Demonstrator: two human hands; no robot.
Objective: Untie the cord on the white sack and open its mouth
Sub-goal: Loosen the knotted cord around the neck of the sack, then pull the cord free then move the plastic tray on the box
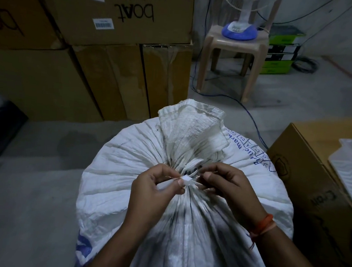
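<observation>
White sack is standing upright on the concrete floor, filling the near middle of the view, its woven cloth gathering in pleats toward a tied neck. Both forearms are reaching in from the near edge, meeting at that neck. Left hand is pinching the cord between thumb and forefinger, other fingers curling loosely beneath; a pale strip of cord is running back through its grip. Right hand is pinching the other side of the knot, thumb and forefinger pressing together on a thin strand, remaining fingers curling under. An orange thread band is circling the right wrist. Knot is sitting between the two hands, still tight; sack mouth is still bunched closed. Beyond the knot the loose top flap of the sack is standing up, crumpled. Blue print is showing on the sack's right shoulder, only partly readable. Near right, an open brown carton is sitting on the floor just beside the sack, white sheets lying on top of it. Farther back left, large cardboard boxes are stacking against each other, one reading "boAt" upside down. Far right, a plastic stool is carrying a table fan with a blue base; cables are trailing across the floor beneath it.
</observation>
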